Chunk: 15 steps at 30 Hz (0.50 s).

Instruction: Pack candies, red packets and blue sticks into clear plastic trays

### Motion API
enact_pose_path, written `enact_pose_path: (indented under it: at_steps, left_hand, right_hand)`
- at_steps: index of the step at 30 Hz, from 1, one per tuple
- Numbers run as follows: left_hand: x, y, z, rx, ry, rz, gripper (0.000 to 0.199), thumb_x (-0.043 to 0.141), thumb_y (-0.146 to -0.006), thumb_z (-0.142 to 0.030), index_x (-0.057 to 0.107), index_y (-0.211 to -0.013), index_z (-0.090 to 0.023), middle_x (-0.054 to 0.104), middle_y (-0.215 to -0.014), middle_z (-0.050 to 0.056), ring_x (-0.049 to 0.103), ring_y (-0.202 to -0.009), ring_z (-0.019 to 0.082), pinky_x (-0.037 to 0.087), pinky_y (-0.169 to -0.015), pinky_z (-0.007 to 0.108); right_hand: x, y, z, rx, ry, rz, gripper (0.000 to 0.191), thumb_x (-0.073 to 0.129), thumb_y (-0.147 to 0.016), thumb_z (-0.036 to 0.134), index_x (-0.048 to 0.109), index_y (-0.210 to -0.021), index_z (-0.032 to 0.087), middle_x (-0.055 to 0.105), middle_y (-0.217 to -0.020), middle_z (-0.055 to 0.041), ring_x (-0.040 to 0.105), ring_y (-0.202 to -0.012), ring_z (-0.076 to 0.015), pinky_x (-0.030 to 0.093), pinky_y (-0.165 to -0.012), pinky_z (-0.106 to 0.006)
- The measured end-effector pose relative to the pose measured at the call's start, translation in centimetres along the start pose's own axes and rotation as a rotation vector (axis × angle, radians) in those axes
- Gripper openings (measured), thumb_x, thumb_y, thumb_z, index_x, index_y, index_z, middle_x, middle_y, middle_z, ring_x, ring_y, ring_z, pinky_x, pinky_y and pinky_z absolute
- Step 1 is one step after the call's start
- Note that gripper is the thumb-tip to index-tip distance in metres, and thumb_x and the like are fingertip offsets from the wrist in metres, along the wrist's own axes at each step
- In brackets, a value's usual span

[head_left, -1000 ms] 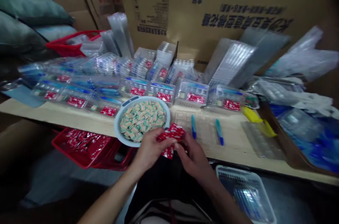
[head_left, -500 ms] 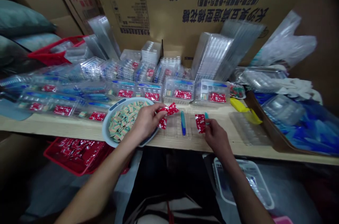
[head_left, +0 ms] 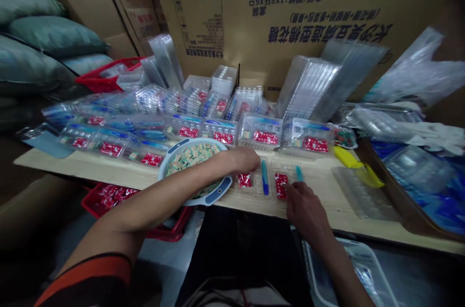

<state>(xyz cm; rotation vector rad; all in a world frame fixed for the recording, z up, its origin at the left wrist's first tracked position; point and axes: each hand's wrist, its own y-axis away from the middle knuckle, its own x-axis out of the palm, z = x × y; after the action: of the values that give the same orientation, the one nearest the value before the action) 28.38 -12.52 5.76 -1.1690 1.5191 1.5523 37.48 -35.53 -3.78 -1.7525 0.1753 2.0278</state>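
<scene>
My left hand [head_left: 246,159] is closed, knuckles up, over the left part of a clear plastic tray [head_left: 257,194]; whatever its fingers hold is hidden. Just below it a red patterned packet [head_left: 244,180] lies in the tray. A blue pen-like piece [head_left: 265,177] lies in the middle. My right hand [head_left: 305,205] has its fingertips closed at the right edge of a second red packet [head_left: 280,185], in the compartment to the right. Behind those fingers a second blue piece [head_left: 299,173] shows in part. The light-blue bowl [head_left: 210,199] of small striped pieces stands under my left forearm.
Filled clear packs [head_left: 261,132] line the back of the table, with stacked empty trays [head_left: 308,84] behind. To the right lie a yellow packet [head_left: 358,164], a flat clear tray [head_left: 363,191] and a box of blue pieces [head_left: 417,191]. A red basket [head_left: 170,234] sits below the edge.
My left hand has moved right from beside the bowl to over the tray, and a red packet now lies beneath it. My right hand has lowered the other packet into its compartment. The view has shifted.
</scene>
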Motion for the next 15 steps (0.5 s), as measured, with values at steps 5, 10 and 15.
enact_pose_path:
  at_steps: [5, 10, 15]
  left_hand:
    - [1.0, 1.5, 0.8, 0.024, 0.172, -0.312, 0.028, 0.063, -0.084, -0.011, 0.073, -0.109, -0.017, 0.077, -0.097, 0.011, 0.07, -0.087, 0.024, 0.048, -0.075, 0.03]
    - [1.8, 10.9, 3.8, -0.238, 0.837, -1.044, 0.019, 0.067, -0.09, -0.035, 0.069, -0.096, -0.017, 0.071, -0.085, 0.003, 0.065, -0.074, 0.015, 0.049, -0.067, 0.024]
    - [10.0, 23.4, 8.1, -0.866, 1.426, -1.755, 0.029, 0.076, -0.079, -0.039, 0.062, -0.089, -0.016, 0.061, -0.07, -0.002, 0.05, -0.053, 0.007, 0.035, -0.045, 0.015]
  right_hand:
    - [0.4, 0.4, -0.1, 0.019, -0.032, -0.141, 0.033, 0.047, -0.093, 0.011, 0.069, -0.118, 0.013, 0.065, -0.112, -0.0156, 0.062, -0.095, -0.0275, 0.052, -0.082, -0.041]
    - [0.2, -0.4, 3.5, -0.209, -0.113, -0.199, 0.04, 0.045, -0.096, 0.015, 0.062, -0.132, 0.013, 0.062, -0.133, -0.0167, 0.056, -0.122, -0.0312, 0.046, -0.104, -0.05]
    - [1.9, -1.2, 7.7, -0.386, -0.086, -0.019, 0.046, 0.041, -0.103, 0.024, 0.051, -0.147, 0.015, 0.049, -0.155, -0.0133, 0.034, -0.148, -0.037, 0.036, -0.111, -0.059]
